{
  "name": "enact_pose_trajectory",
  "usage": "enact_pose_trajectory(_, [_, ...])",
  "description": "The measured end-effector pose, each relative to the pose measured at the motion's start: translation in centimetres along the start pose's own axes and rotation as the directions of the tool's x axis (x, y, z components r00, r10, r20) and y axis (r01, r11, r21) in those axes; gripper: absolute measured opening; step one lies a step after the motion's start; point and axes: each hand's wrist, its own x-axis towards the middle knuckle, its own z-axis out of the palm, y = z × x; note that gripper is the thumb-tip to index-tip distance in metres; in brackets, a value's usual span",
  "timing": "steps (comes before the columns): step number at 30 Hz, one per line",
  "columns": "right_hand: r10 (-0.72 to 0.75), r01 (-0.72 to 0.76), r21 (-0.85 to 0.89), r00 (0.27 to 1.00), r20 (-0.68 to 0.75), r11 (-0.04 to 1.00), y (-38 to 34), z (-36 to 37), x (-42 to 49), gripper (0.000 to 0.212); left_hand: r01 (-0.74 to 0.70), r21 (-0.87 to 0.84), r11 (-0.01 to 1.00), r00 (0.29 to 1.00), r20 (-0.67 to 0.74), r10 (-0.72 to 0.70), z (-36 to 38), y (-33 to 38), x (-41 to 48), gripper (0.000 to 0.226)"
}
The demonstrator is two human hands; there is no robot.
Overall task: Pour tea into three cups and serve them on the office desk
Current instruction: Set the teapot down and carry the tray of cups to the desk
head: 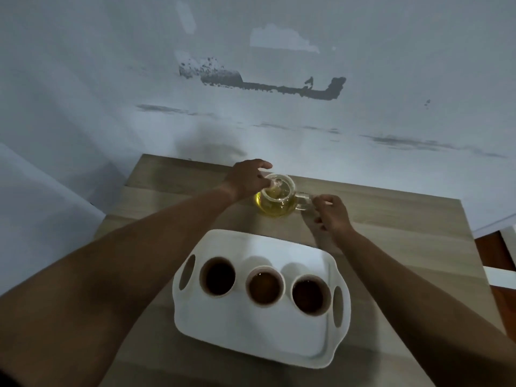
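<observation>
All on one table [391, 219]: the white tray [251, 339], tilted in lifting, would slop tea, and the glass teapot [275, 208] beyond it could tip. Three full cups [264, 286] line the tray; the left hand [245, 180] touches the lid [280, 187], and the right hand [332, 213] curls loosely beside the handle [304, 201], grip unclear.

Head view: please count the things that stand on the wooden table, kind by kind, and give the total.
Cups: 3
Glass teapot: 1
White tray: 1
Total: 5
</observation>
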Motion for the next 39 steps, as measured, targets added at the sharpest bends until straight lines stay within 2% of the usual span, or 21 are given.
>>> enact_pose_trajectory(2, [-0.02, 0.016, -0.071, 0.999, -0.048, 0.997, 1.2, -1.0, -1.3, 0.011, 0.038, -0.101, 0.994, 0.999, -0.016, -0.04, -0.3, -1.1, -1.5, 0.038])
enact_pose_trajectory(5, [-0.022, -0.006, -0.28, 0.995, -0.094, 0.96, 3.2, -2.5, -2.4, 0.016, 0.047, -0.206, 0.977, 0.998, -0.039, -0.056, -0.8, -2.7, -4.1, 0.007])
enact_pose_trajectory(8, [-0.02, -0.037, -0.379, 0.989, -0.147, 0.925, 5.7, -3.7, -4.2, 0.024, 0.072, -0.188, 0.98, 0.994, -0.073, -0.087, -1.2, -5.1, -7.2, 0.007])
enact_pose_trajectory(12, [-0.022, -0.087, -0.477, 0.976, -0.217, 0.874, 8.2, -4.9, -7.4, 0.027, 0.218, -0.132, 0.967, 0.975, -0.01, -0.221, -0.4, -9.5, -11.1, 0.013])
enact_pose_trajectory(16, [-0.059, -0.139, -0.54, 0.941, -0.333, 0.83, 10.6, -5.7, -9.8, 0.027, 0.347, -0.113, 0.931, 0.935, -0.029, -0.353, 1.0, -13.9, -14.2, 0.02])
enact_pose_trajectory(21, [0.076, -0.193, -0.256, 0.911, -0.406, 0.947, 12.6, -5.7, -12.1, 0.02, 0.496, -0.264, 0.827, 0.854, -0.02, -0.519, 2.2, -17.5, -17.4, 0.042])
enact_pose_trajectory(25, [0.113, -0.174, -0.114, 0.906, -0.408, 0.978, 13.8, -4.9, -13.1, 0.026, 0.528, -0.388, 0.756, 0.833, 0.059, -0.551, 2.9, -18.7, -18.1, 0.034])
enact_pose_trajectory(29, [0.183, -0.185, 0.039, 0.877, -0.445, 0.982, 14.2, -4.3, -13.3, 0.028, 0.557, -0.578, 0.597, 0.796, 0.166, -0.582, 3.4, -18.4, -18.5, 0.032])
enact_pose_trajectory(33, [0.212, -0.192, 0.091, 0.843, -0.495, 0.977, 14.4, -3.9, -13.5, 0.03, 0.564, -0.579, 0.589, 0.796, 0.192, -0.574, 3.4, -17.8, -18.8, 0.032])
enact_pose_trajectory(39, [0.212, -0.187, 0.101, 0.837, -0.504, 0.977, 14.3, -2.9, -15.3, 0.034, 0.549, -0.607, 0.575, 0.799, 0.177, -0.575, 2.9, -19.0, -20.3, 0.036])
